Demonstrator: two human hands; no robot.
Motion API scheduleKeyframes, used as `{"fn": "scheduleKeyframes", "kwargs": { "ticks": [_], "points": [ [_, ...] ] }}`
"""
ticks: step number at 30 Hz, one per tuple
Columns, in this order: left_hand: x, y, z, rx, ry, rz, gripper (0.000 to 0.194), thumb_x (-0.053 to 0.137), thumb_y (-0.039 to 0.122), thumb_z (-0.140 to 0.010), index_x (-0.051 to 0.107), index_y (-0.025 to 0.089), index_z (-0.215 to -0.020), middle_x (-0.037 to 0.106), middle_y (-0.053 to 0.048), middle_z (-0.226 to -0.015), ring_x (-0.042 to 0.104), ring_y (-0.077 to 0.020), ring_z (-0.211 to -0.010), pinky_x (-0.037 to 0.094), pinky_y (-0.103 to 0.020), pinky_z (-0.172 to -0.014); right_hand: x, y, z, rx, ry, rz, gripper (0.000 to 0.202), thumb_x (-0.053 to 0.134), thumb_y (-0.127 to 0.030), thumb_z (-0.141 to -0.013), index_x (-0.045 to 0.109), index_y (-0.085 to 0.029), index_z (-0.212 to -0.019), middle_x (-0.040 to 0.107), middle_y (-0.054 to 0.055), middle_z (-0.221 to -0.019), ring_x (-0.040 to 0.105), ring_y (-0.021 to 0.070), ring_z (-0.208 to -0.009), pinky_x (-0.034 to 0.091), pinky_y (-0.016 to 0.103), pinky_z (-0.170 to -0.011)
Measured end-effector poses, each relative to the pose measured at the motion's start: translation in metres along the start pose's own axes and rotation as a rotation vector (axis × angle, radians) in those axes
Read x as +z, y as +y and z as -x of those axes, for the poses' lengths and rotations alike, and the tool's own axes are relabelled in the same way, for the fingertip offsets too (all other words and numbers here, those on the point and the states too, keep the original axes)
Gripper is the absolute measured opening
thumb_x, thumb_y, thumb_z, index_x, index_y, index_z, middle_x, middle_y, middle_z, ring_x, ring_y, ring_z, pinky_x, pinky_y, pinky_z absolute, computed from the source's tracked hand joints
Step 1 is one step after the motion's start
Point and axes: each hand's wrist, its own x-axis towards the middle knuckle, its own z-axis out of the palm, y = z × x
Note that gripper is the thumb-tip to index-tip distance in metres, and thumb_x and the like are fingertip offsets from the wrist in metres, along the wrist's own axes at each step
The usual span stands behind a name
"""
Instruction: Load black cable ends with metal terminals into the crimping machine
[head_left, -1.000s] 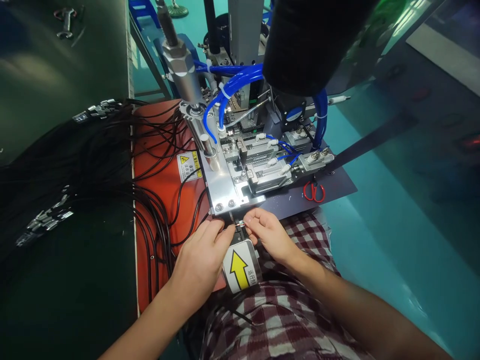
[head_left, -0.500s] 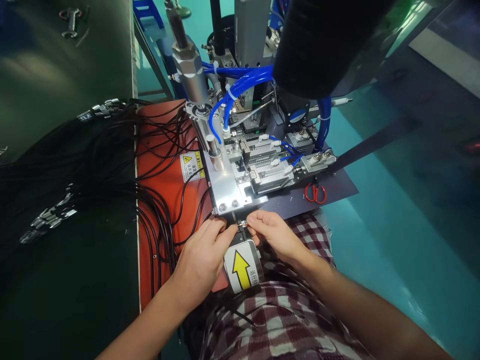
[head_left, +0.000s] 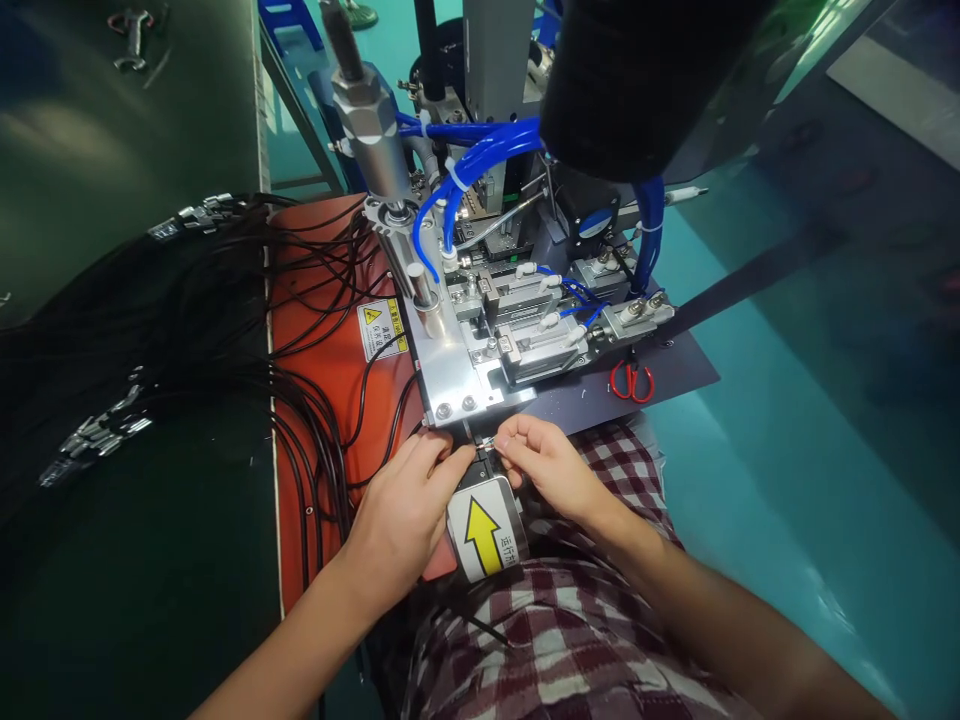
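My left hand (head_left: 405, 490) is closed in a pinch at the front edge of the machine, its thumb and forefinger at one end of a small shiny metal connector (head_left: 485, 446). From the other side my right hand (head_left: 544, 460) pinches the same small piece, fingertips pressed together. Fingers cover most of the connector, so its exact shape is hidden. Both hands are over a narrow dark track, just behind a white plate with a yellow arrow (head_left: 484, 530). Directly beyond them is the bright metal plate (head_left: 450, 375) of the machine.
Black cables (head_left: 319, 430) run across an orange-red surface on the left; bundles with metal ends (head_left: 101, 440) lie on the dark green table (head_left: 135, 600). Red-handled scissors (head_left: 632, 382) lie right of the machine. Blue air tubes (head_left: 487, 165) and a black cylinder (head_left: 645, 90) rise ahead.
Both hands stay almost in place, pinching at the same spot. The right fingers have shifted very slightly. The view has tilted a little, so the machine appears slightly higher and further left.
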Motion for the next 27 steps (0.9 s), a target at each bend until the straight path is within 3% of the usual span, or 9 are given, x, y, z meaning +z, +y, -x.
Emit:
{"fn": "scheduleKeyframes", "kwargs": {
  "ticks": [5,9,16,22,27],
  "points": [
    [0.001,0.000,0.000,0.001,0.006,0.007,0.033,0.038,0.001,-0.086,0.064,0.007,-0.106,0.059,-0.012,-0.089,0.057,-0.0217,-0.081,0.053,-0.032,-0.067,-0.002,-0.002,-0.002,0.067,-0.078,-0.074,0.032,0.062,-0.045,-0.079,0.051,-0.017,-0.065,0.050,-0.005,-0.051,0.043,0.0088,-0.048,0.034,0.024,-0.053],
    [0.002,-0.001,0.000,0.008,0.012,0.006,0.032,0.038,0.001,-0.086,0.063,0.007,-0.105,0.060,-0.012,-0.089,0.057,-0.0217,-0.081,0.053,-0.032,-0.066,0.001,-0.001,-0.003,0.006,0.014,-0.005,0.033,0.062,-0.048,-0.078,0.052,-0.018,-0.069,0.051,-0.005,-0.055,0.045,0.0095,-0.048,0.034,0.025,-0.051],
    [0.001,-0.002,0.001,0.010,0.009,0.009,0.032,0.038,0.001,-0.087,0.063,0.007,-0.105,0.059,-0.012,-0.090,0.057,-0.0220,-0.084,0.053,-0.032,-0.069,0.005,0.002,-0.004,-0.029,0.077,0.060,0.026,0.058,-0.041,-0.082,0.050,-0.019,-0.070,0.048,-0.007,-0.051,0.044,0.0098,-0.047,0.032,0.025,-0.051],
    [0.001,0.000,0.000,0.017,-0.015,-0.053,0.031,0.038,0.003,-0.087,0.062,0.009,-0.106,0.058,-0.011,-0.090,0.055,-0.0214,-0.081,0.052,-0.031,-0.067,0.005,-0.002,-0.005,0.087,0.004,-0.132,0.032,0.065,-0.041,-0.074,0.049,-0.018,-0.060,0.047,-0.007,-0.048,0.039,0.0078,-0.046,0.031,0.024,-0.052],
    [0.003,0.008,0.001,-0.026,-0.037,-0.156,0.026,0.041,0.009,-0.089,0.061,0.010,-0.106,0.057,-0.009,-0.087,0.052,-0.0217,-0.074,0.050,-0.033,-0.060,0.005,0.002,0.000,0.032,0.012,-0.098,0.036,0.065,-0.050,-0.075,0.053,-0.018,-0.066,0.051,-0.005,-0.055,0.044,0.0090,-0.048,0.032,0.025,-0.052]
  ]
}}
